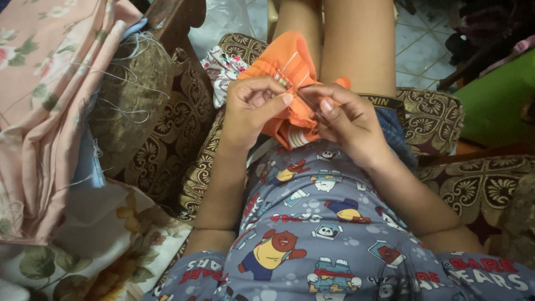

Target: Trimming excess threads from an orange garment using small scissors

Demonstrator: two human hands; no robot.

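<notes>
Starting at the far left, a pink floral cloth (pixel 39 95) lies heaped over the arm of the seat, with loose white threads (pixel 120 83) trailing from its edge across a brown patterned cushion (pixel 134 100). Below it sits a second cloth printed with yellow flowers and green leaves (pixel 111 239), partly under a pale blue piece.

Moving toward the centre, the person is seated on a brown sofa with a cream scroll pattern (pixel 468 184), wearing a grey-blue shirt printed with cartoon bears (pixel 312 234). A small white floral scrap (pixel 220 67) lies on the sofa just left of the knees.

The left hand (pixel 251 108) is raised over the lap, its fingers (pixel 284 99) pinched closed on a fold of the orange garment (pixel 284 64). The garment rests on the lap against the bare thighs, bunched between both hands, with a striped band showing at its lower edge.

The right hand (pixel 345 125) sits just beside the left, nearly touching it. Its fingers (pixel 326 105) are drawn together in a fine pinch at the garment's edge; a thin dark line runs between the two hands, too small to identify with certainty. Whether the right fingers grip the fabric itself or only that thin item cannot be told.

At the far right, a green surface (pixel 493 95) stands beyond the sofa arm, with tiled floor (pixel 423 44) above it.
</notes>
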